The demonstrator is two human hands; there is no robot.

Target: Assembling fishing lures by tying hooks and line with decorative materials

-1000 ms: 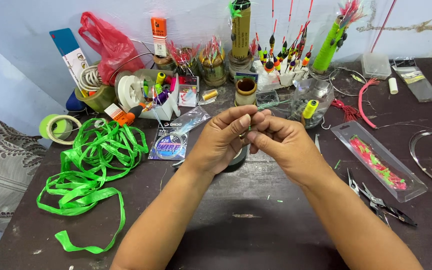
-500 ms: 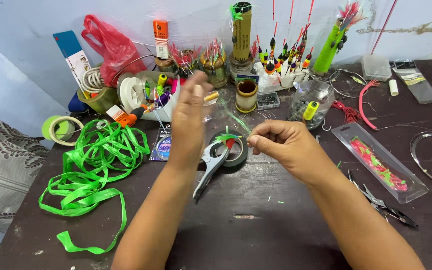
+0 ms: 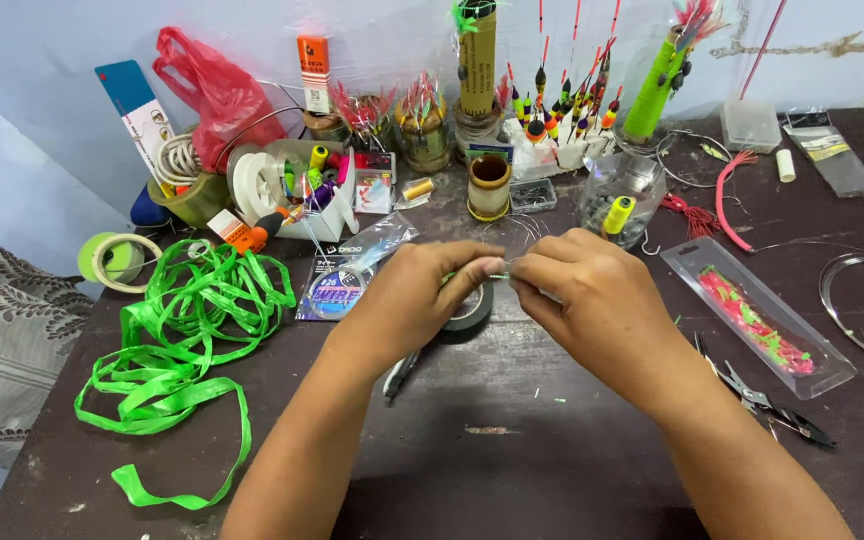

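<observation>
Hands meet above a black tape roll [image 3: 472, 312] on the dark wooden table [image 3: 552, 470]: left hand [image 3: 414, 300] and right hand [image 3: 592, 300] both pinch shut on a thin green strand [image 3: 497, 276], fingertips nearly touching.

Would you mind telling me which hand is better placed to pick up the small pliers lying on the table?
Probably the right hand: the pliers lie on its side, just past its wrist, while the left hand would have to cross over. Both hands pinch a thin green strand.
</observation>
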